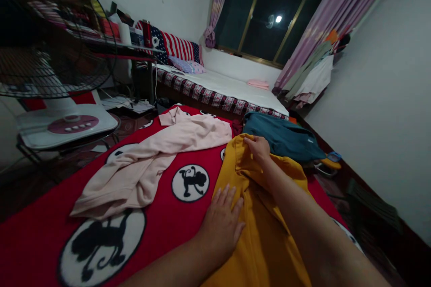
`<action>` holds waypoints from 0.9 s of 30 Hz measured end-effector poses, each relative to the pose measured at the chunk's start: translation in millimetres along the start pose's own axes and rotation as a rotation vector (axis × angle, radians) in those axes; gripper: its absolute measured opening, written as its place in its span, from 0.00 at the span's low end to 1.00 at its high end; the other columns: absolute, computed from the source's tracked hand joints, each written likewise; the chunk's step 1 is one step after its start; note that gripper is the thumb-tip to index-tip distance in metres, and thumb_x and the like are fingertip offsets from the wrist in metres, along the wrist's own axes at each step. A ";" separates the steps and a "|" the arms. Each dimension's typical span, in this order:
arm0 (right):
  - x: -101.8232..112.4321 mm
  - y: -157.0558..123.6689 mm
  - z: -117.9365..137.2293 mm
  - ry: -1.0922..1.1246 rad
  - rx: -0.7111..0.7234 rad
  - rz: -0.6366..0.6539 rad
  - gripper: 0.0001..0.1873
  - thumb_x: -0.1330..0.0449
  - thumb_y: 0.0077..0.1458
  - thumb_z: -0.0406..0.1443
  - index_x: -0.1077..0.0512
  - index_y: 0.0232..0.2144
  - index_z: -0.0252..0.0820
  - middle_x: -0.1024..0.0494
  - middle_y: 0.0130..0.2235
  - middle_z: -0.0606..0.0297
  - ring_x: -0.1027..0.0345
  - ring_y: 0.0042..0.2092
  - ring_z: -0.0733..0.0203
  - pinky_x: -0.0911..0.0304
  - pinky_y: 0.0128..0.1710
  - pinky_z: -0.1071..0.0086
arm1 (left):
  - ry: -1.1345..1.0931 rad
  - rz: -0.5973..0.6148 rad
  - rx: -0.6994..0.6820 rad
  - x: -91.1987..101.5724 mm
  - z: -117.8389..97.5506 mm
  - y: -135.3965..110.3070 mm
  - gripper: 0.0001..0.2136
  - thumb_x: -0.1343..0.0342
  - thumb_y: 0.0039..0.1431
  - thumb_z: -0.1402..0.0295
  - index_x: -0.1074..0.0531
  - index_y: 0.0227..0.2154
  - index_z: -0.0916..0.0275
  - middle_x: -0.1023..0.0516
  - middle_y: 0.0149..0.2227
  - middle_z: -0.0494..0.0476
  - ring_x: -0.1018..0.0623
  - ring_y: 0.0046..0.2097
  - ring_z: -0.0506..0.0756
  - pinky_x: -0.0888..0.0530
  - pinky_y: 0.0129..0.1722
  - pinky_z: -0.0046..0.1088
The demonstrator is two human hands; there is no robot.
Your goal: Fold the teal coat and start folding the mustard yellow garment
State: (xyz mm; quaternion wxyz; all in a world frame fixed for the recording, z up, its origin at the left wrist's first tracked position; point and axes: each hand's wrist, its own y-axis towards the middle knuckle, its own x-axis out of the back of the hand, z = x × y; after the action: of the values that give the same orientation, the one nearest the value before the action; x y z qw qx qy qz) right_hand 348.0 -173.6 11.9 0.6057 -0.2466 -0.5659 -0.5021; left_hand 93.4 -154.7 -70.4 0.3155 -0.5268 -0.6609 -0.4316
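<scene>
A mustard-yellow garment (256,224) of thick cloth lies spread lengthwise on the red blanket, creased near its far end; its exact kind I cannot tell. My left hand (224,219) rests flat on its left edge with fingers stretched out. Farther up, my right hand (258,147) is closed on the cloth by the far edge, thumb and fingers pinching it. To the left lies a pale pink garment (151,152), loosely laid out with folds. Beyond my right hand is a dark teal garment (283,136), partly behind the yellow one.
The red blanket (175,242) has white circles with black monkey figures. A pedestal fan (63,121) stands at left beside a cluttered table (134,48). Behind is another bed (229,81) below a window. Clothes (314,76) hang at right; a dark stool-like object (372,204) is near the wall.
</scene>
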 end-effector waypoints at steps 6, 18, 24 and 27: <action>-26.8 -7.6 2.8 -0.166 -0.042 0.000 0.16 0.48 0.59 0.40 0.24 0.42 0.42 0.21 0.42 0.51 0.26 0.44 0.51 0.36 0.40 0.66 | 0.017 -0.013 -0.013 -0.2 -1.2 -0.5 0.26 0.54 0.63 0.55 0.37 0.60 0.62 0.45 0.66 0.66 0.46 0.66 0.67 0.43 0.63 0.51; -19.5 -24.8 20.4 -0.274 0.299 -0.064 0.17 0.55 0.64 0.35 0.32 0.49 0.40 0.28 0.52 0.49 0.38 0.55 0.47 0.47 0.53 0.58 | 0.025 -0.026 -0.019 -3.9 -0.3 -0.5 0.26 0.53 0.62 0.55 0.37 0.60 0.62 0.44 0.65 0.66 0.47 0.67 0.66 0.45 0.63 0.51; -35.1 -37.0 25.7 -0.157 0.405 0.137 0.17 0.53 0.63 0.38 0.29 0.47 0.42 0.28 0.52 0.57 0.35 0.52 0.56 0.43 0.50 0.68 | 0.066 0.021 -0.046 1.4 0.0 1.4 0.26 0.56 0.63 0.55 0.37 0.60 0.63 0.45 0.66 0.65 0.47 0.67 0.66 0.46 0.64 0.49; -27.9 -32.5 23.5 -0.114 0.416 0.207 0.13 0.47 0.60 0.39 0.25 0.42 0.43 0.24 0.48 0.61 0.31 0.48 0.58 0.40 0.46 0.72 | 0.077 0.039 -0.057 5.6 1.3 1.0 0.25 0.56 0.64 0.55 0.36 0.60 0.61 0.46 0.66 0.62 0.47 0.67 0.65 0.48 0.65 0.49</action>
State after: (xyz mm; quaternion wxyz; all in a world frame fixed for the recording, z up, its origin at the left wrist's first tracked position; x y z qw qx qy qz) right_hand 312.8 -156.1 -17.3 0.6588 -0.2010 -0.6622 -0.2951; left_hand 93.1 -151.1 -65.8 0.3339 -0.5313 -0.6252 -0.4641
